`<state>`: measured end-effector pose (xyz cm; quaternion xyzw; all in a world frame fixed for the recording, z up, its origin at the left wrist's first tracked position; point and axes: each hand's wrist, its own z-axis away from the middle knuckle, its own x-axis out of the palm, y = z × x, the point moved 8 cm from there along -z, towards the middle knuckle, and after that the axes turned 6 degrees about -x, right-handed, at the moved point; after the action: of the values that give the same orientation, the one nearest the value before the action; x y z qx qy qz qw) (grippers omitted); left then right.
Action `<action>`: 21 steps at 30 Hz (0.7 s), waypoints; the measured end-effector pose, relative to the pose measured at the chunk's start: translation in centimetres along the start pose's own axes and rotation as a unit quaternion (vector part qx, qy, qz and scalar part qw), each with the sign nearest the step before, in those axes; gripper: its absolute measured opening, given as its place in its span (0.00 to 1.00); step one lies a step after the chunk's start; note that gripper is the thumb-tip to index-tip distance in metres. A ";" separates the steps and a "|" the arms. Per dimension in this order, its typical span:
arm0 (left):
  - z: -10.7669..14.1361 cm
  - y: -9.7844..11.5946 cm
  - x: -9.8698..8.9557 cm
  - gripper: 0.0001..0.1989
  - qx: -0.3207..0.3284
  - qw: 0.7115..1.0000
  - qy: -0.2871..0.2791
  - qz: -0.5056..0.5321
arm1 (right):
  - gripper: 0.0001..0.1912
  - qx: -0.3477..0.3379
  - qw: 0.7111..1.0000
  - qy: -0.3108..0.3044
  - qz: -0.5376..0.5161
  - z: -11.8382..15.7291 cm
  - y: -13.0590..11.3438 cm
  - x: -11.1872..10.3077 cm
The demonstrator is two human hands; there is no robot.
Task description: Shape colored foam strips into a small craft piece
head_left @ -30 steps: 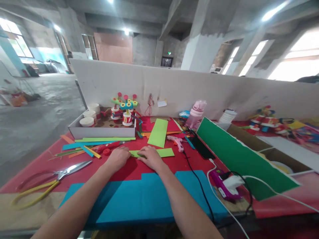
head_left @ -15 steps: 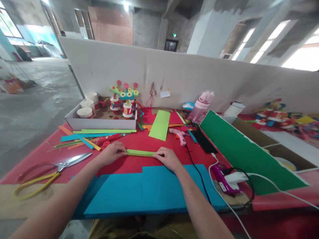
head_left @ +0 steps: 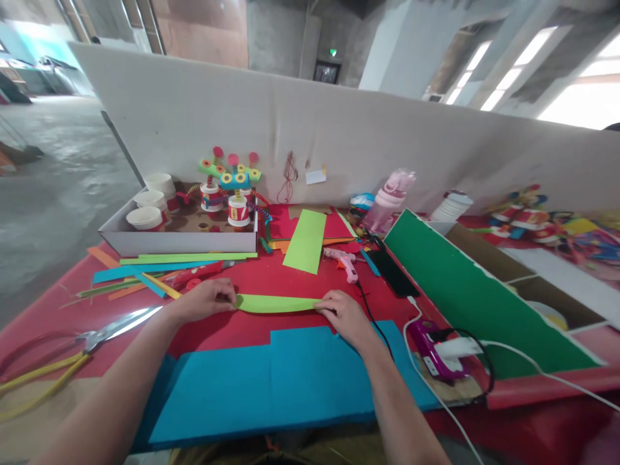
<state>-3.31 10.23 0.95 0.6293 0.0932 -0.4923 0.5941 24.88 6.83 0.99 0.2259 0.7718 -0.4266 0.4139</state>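
My left hand [head_left: 212, 301] and right hand [head_left: 345, 316] each pinch one end of a green strip [head_left: 276, 303]. Strip bowed slightly downward, positioned above the red sheet [head_left: 252, 276], near the blue board [head_left: 290, 374].

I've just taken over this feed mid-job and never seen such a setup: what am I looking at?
There's no machine: these are a person's bare hands, seen by one camera worn on the head, looking forward and down. The left hand and right hand pinch opposite ends of a green paper strip. On the red table cover, blue sheets lie nearest the person, with scissors to the left and a pink glue gun beyond the right hand. Farther back, a box holds cups and small figures.
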 end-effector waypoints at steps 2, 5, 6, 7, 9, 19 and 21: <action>0.2 0.1 -0.1 0.15 0.004 1.000 0.006 0.011 | 0.08 0.027 0.999 -0.001 -0.044 -0.2 -0.1 0.5; 0.3 0.1 -0.3 0.16 0.000 1.000 0.025 0.001 | 0.10 0.042 0.996 0.000 -0.078 -0.8 -0.5 0.9; 0.2 0.0 -0.4 0.16 -0.005 0.999 0.035 -0.008 | 0.11 0.045 0.996 0.005 -0.078 -0.9 -0.5 0.9; 0.1 -0.1 -0.5 0.16 -0.011 0.999 0.046 -0.018 | 0.11 0.051 0.996 0.009 -0.075 -1.0 -0.4 0.8; -0.1 -0.4 -0.6 0.15 -0.025 0.996 0.071 -0.041 | 0.11 0.065 0.996 0.012 -0.063 -1.1 -0.1 0.6; -0.6 -0.2 -0.1 0.08 -0.060 0.979 0.122 -0.149 | 0.10 0.170 0.984 0.021 -0.050 -0.7 1.6 0.5; -0.6 -0.1 -0.1 0.09 -0.066 0.975 0.126 -0.170 | 0.09 0.185 0.982 0.018 -0.031 -0.7 1.8 0.5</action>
<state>-3.19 10.83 0.85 0.6208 0.3052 -0.4957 0.5251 25.56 8.33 -0.05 0.2819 0.6933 -0.5708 0.3377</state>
